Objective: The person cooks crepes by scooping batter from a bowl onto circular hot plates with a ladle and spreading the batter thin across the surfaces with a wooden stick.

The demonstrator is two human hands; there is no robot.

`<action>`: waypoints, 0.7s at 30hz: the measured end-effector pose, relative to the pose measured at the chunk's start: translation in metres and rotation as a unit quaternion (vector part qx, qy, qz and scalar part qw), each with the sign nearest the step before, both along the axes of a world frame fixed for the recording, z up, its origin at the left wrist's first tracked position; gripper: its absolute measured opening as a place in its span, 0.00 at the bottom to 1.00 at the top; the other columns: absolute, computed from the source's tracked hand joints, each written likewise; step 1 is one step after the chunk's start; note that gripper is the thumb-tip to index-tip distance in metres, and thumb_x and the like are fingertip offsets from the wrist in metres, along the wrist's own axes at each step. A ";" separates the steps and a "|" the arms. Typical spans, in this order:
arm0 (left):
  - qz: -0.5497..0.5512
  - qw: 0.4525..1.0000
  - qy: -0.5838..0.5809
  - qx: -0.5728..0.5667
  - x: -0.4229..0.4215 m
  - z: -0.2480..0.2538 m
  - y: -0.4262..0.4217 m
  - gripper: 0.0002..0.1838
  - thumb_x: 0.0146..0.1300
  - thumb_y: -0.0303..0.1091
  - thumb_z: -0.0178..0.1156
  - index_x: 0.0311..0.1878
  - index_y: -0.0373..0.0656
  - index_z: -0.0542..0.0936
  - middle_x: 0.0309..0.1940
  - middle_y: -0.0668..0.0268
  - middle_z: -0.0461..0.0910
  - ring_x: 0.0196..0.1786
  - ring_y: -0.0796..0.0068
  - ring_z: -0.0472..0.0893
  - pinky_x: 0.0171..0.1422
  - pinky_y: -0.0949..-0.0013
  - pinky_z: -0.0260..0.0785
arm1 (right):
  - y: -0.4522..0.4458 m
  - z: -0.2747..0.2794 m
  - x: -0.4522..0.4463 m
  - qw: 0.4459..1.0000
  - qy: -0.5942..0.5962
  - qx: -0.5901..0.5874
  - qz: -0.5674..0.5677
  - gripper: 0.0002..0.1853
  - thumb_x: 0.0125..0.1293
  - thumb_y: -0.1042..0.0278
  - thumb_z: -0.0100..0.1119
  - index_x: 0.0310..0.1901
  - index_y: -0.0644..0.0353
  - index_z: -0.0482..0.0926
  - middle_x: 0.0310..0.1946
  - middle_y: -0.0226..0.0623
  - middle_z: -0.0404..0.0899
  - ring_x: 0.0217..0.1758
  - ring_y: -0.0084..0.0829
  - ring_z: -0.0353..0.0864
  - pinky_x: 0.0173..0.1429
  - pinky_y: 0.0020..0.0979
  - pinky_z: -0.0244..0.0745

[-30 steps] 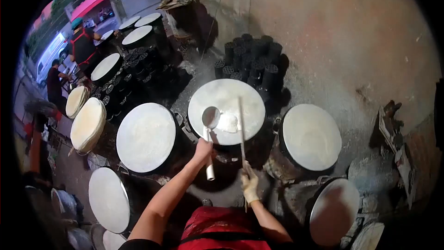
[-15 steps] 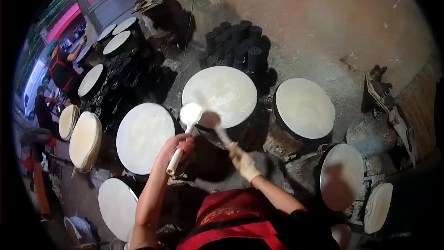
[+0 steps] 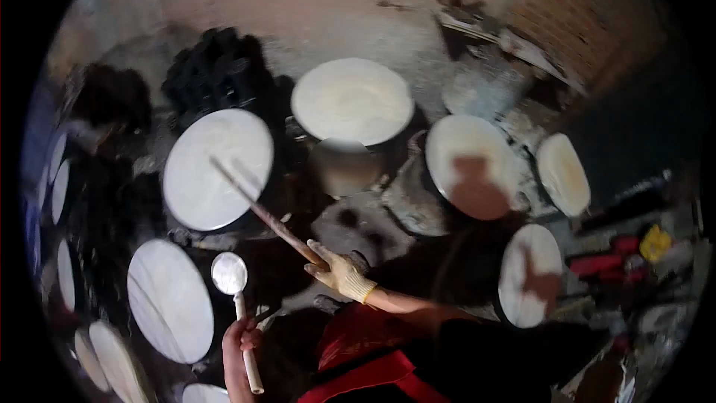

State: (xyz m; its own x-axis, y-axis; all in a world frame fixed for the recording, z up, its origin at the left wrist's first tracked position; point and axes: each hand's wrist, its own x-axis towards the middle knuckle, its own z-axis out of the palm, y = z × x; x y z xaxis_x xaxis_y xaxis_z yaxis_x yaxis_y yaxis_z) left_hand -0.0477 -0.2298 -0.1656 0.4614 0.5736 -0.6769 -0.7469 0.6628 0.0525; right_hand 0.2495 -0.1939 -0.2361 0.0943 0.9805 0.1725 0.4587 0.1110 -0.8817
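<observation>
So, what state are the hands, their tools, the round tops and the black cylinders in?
Left hand: bare, closed around the ladle's handle.
Ladle: held head outward; contents unclear.
Right hand: gloved, gripping the stick.
Stick: slanted, far end over a round top; contact unclear.
Round top under the stick: whitish, uncovered.
Round top at right: partly in shadow.
Black cylinders: bunched together, blurred.

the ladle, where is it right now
In the head view, the ladle is at lower left, held in the left hand, just right of a large white disc.
</observation>
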 end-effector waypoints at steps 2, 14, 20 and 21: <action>-0.005 1.000 0.006 -0.016 0.034 0.010 0.006 0.08 0.66 0.28 0.47 0.42 0.32 0.68 0.25 0.66 0.66 0.18 0.86 0.61 0.14 0.85 0.55 | -0.003 0.028 0.048 0.984 -0.027 -0.166 -0.054 0.21 0.55 0.58 0.62 0.49 0.59 0.74 0.35 0.50 0.79 0.38 0.46 0.80 0.42 0.40 0.74; -0.092 0.995 0.038 0.027 0.204 0.030 0.029 0.11 0.66 0.27 0.47 0.48 0.31 0.67 0.24 0.69 0.62 0.20 0.85 0.60 0.15 0.86 0.54 | 0.018 0.027 0.313 0.868 -0.363 -0.203 -0.273 0.38 0.52 0.35 0.59 0.54 0.59 0.66 0.36 0.44 0.79 0.39 0.46 0.80 0.43 0.43 0.74; -0.098 0.995 -0.022 0.016 0.282 0.057 0.045 0.12 0.65 0.26 0.49 0.49 0.31 0.66 0.24 0.68 0.63 0.19 0.85 0.61 0.15 0.85 0.55 | 0.083 0.007 0.359 0.881 -0.356 -0.165 -0.263 0.28 0.53 0.50 0.61 0.51 0.63 0.73 0.43 0.47 0.77 0.41 0.45 0.80 0.44 0.44 0.74; -0.104 0.995 -0.004 0.006 0.290 0.062 0.047 0.12 0.65 0.26 0.49 0.50 0.32 0.66 0.25 0.67 0.64 0.20 0.85 0.61 0.15 0.85 0.55 | 0.085 0.006 0.365 0.883 -0.358 -0.161 -0.259 0.22 0.53 0.53 0.60 0.44 0.61 0.77 0.39 0.45 0.79 0.39 0.45 0.81 0.42 0.44 0.75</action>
